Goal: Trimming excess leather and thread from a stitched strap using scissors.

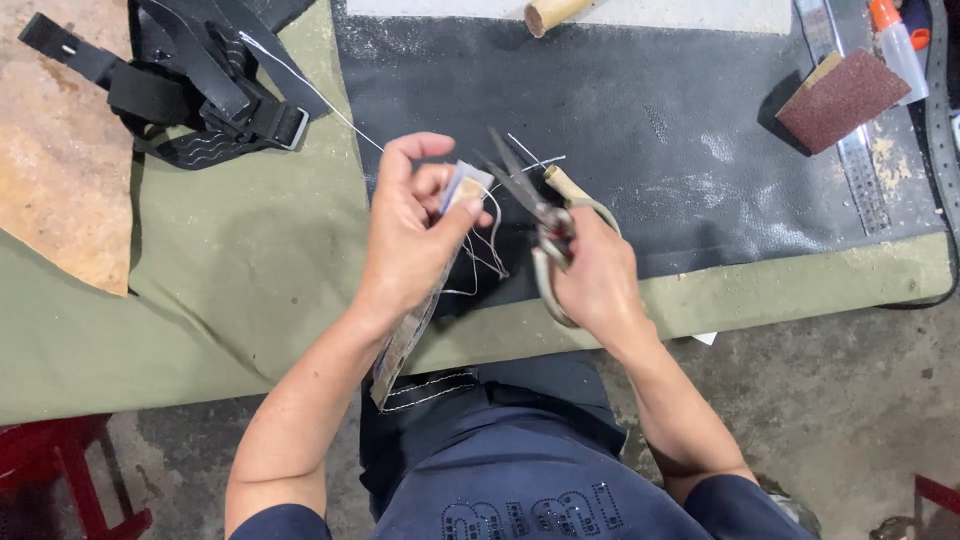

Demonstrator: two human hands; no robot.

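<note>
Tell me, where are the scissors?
The scissors are in the right hand, near the middle of the head view, blades pointing up-left over the black mat, beside the strap held in the left hand.

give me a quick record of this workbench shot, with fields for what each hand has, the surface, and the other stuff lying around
left hand: the left hand pinches the top end of a narrow strap that hangs down toward the lap
right hand: the right hand holds scissors, blades open, pointing up beside the strap end
thread: loose white threads trail from the strap
surface: black leather sheet on an olive cloth
upper left: black buckled straps, tan leather piece
upper right: sanding block, glue bottle
</note>
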